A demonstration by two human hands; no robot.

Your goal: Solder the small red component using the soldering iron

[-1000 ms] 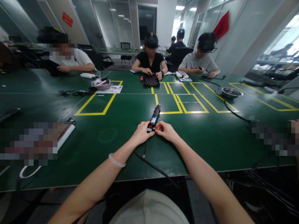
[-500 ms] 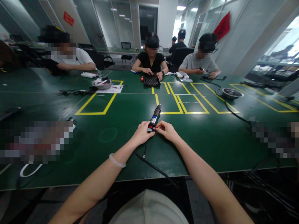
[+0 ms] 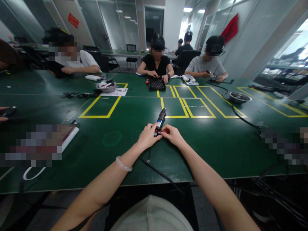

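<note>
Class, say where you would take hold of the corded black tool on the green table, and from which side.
Grip the black tool mid-barrel, from above, fingers on both flanks. It lies on the green table, pointing away; left hand, right hand and cable crowd its near end.

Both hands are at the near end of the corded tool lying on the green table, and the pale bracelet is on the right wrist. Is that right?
Not quite. The head view shows the pale bracelet on the left wrist, not the right. The rest holds: the left hand and right hand are both at the near end of the corded tool, which lies on the green table.
</note>
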